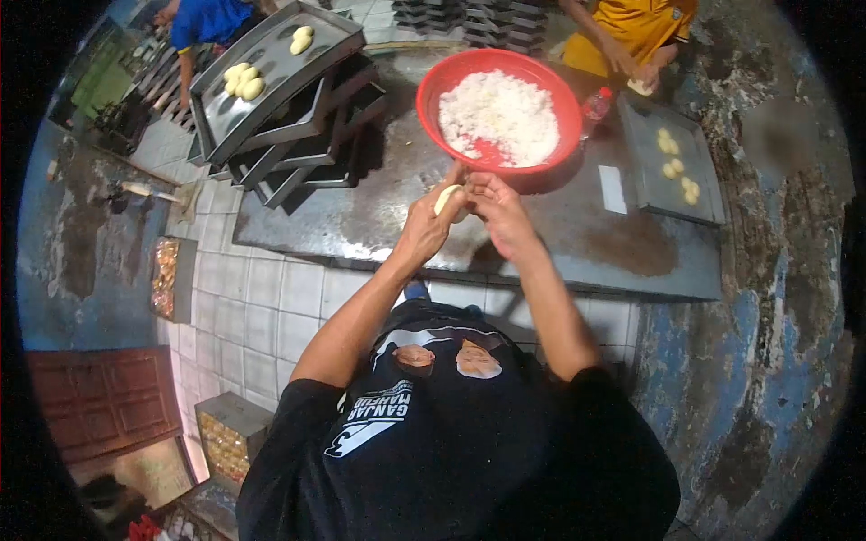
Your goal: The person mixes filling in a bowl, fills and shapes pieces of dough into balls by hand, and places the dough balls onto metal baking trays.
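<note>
My left hand (428, 222) is wrapped round a pale yellow piece of dough (446, 199) above the near side of the metal table (379, 203). My right hand (498, 213) is closed at the dough's right edge, its fingertips pinching there. Part of the dough is hidden by the fingers. Just beyond both hands stands a red basin (431, 128) holding a heap of white, crumbly filling (505, 117).
Stacked metal trays (212, 144) stand at the left, the top one bearing dough balls (242, 81). At the right lie a white card (612, 188) and another tray (663, 194) with dough pieces. A plastic bottle (596, 106) touches the basin's side. Two people work beyond the table.
</note>
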`<state>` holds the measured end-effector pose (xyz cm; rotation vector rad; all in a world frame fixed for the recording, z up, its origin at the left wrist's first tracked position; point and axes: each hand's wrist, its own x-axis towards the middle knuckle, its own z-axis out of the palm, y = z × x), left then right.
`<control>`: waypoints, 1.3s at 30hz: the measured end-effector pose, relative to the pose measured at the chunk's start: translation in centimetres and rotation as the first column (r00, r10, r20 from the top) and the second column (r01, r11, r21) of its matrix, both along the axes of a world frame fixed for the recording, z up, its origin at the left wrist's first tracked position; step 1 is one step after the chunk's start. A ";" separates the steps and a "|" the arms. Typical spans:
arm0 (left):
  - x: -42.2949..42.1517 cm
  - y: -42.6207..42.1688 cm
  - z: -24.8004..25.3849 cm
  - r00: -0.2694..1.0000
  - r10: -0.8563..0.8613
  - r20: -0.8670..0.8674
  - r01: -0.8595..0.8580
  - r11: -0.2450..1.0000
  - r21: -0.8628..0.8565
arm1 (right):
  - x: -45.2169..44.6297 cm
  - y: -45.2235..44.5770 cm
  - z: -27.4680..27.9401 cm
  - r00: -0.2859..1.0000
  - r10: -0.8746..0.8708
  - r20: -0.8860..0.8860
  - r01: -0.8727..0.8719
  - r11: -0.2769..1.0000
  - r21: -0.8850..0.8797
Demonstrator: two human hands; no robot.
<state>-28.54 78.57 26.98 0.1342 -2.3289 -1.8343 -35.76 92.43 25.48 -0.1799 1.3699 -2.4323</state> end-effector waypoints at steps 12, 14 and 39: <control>4.6 -9.5 3.1 0.957 0.188 0.221 -0.281 0.789 0.546 | 4.6 -11.2 3.0 0.386 0.120 -0.915 0.379 0.883 0.276; 4.9 -10.0 5.1 0.982 0.165 0.094 -0.178 0.625 0.760 | 6.0 -13.8 1.9 0.637 0.216 -0.740 0.157 0.903 0.400; 13.1 -48.6 4.0 0.709 0.697 -0.106 -0.640 0.699 0.319 | -22.7 -55.2 5.7 0.038 0.965 -0.258 0.220 0.244 0.945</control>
